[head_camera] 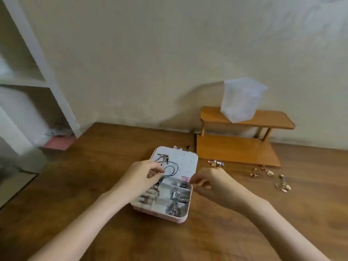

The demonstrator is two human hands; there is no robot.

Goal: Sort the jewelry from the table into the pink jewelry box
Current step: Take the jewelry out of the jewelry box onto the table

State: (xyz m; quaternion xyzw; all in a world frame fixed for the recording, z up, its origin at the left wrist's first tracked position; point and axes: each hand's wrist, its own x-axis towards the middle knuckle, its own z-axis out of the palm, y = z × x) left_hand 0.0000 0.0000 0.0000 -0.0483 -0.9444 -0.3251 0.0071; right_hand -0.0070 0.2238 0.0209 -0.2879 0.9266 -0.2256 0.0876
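Head view: the box (185, 217) lies open on the desk (94, 166), its compartments already holding chains. The left grip (140, 175) pinches a black cord (170, 167) over the lid; the right grip (209, 182) hovers curled and holds nothing. Several gold pieces (282, 185) remain on the desk, so I judge the sorting partly done. No legible writing.

The pink jewelry box (162, 213) lay open on the bench (94, 185). The left grip (143, 176) pinched a black cord necklace (169, 167) over the lid; the right grip (209, 182) hovered curled beside the box. Gold earrings (269, 176) lay near a wooden rack (239, 149).
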